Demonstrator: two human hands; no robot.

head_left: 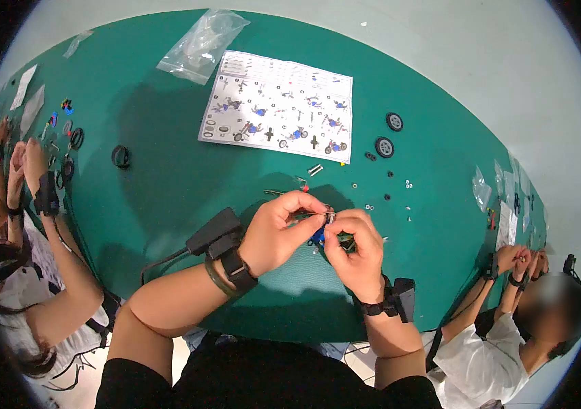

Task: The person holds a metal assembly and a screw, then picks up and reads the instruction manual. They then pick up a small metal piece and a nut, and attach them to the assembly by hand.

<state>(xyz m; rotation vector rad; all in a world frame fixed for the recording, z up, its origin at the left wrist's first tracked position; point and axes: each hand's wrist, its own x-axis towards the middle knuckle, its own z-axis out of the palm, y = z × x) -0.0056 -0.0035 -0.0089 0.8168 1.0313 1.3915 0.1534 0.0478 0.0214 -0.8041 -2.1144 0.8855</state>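
My left hand (pixel 285 228) and my right hand (pixel 356 249) meet over the table near its front edge, thumbs and fingertips pinched together. Between them sits a small partly built model (pixel 318 236) with blue and dark parts, mostly covered by the fingers. A small metallic piece (pixel 330 217) shows at the fingertips; its exact kind is too small to tell. Just beyond the hands lie silver cylinders (pixel 315 170) and a small red-tipped part (pixel 305 187). An instruction sheet (pixel 278 103) with motorcycle drawings lies farther back.
Two grey-hubbed wheels (pixel 384 147) rest at the right, with small black pieces (pixel 370 156) and white rings (pixel 408 184) nearby. A black ring (pixel 121 157) lies left, a plastic bag (pixel 205 44) at the back. People work with their hands at both sides of the green table (pixel 161 123).
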